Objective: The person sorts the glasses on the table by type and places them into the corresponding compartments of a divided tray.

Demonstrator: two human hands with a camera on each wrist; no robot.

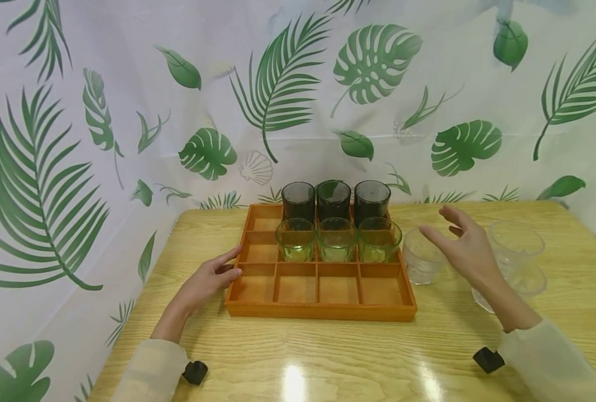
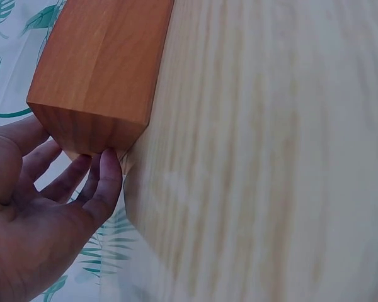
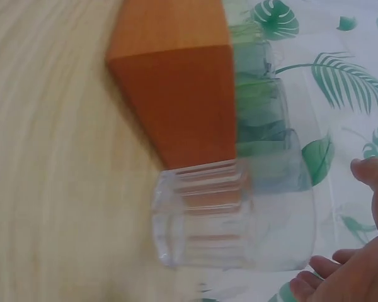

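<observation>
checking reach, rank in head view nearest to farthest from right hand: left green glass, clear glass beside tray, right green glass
1. Clear glass: right of tray
2. Right green glass: middle row
3. Left green glass: same row

Tray [image 1: 323, 312] sits on table [image 1: 277, 349]; in its right three columns — three back-row glasses [image 1: 333, 202], three middle-row glasses [image 1: 337, 240] just before them. Left hand [image 1: 203, 286] holds tray's left side. Single glass [image 1: 421, 265] stands just right of tray — right hand [image 1: 466, 245] near it, more glasses [image 1: 519, 243] farther right. Sheet [image 1: 298, 159] behind table.
</observation>
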